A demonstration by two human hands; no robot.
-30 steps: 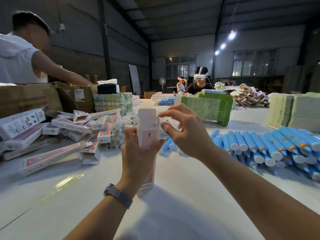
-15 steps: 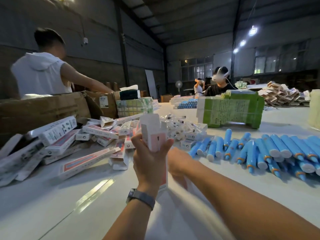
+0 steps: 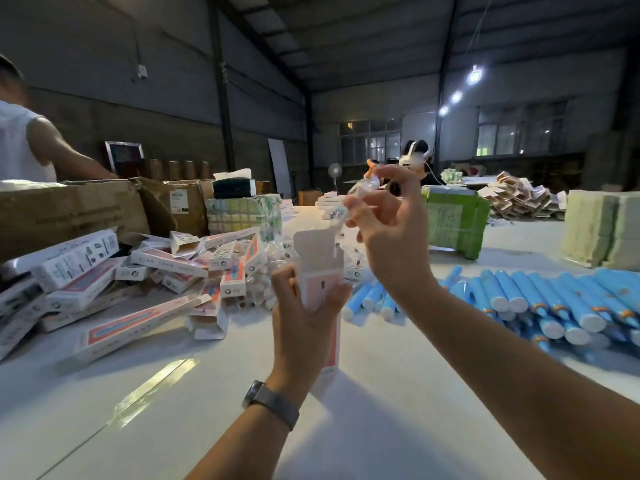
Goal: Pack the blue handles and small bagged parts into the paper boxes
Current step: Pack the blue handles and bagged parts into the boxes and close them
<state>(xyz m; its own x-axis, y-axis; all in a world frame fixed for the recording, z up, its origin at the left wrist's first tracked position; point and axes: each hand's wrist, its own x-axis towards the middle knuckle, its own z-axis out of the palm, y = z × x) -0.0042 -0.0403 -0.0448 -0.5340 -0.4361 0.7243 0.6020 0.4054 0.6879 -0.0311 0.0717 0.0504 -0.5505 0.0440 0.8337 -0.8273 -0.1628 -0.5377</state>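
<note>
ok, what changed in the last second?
The right hand dropped behind the left, then came up pinching a small bagged part above the box's open top. The left hand still holds the box upright on the table. The blue handles lie as before.

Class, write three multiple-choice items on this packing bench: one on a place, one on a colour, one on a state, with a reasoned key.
1. Where do the loose handles lie?
A. right of the held box
B. inside the cardboard carton
C. on the floor

2. What colour are they?
A. green
B. blue
C. red

3. The top flap of the paper box in the left hand is:
A. taped shut
B. torn off
C. open

Key: 1 A, they lie on the table on that side; 2 B, blue bodies with white ends; 3 C, the flap stands up while the right hand pinches a small bagged part above it.
</note>
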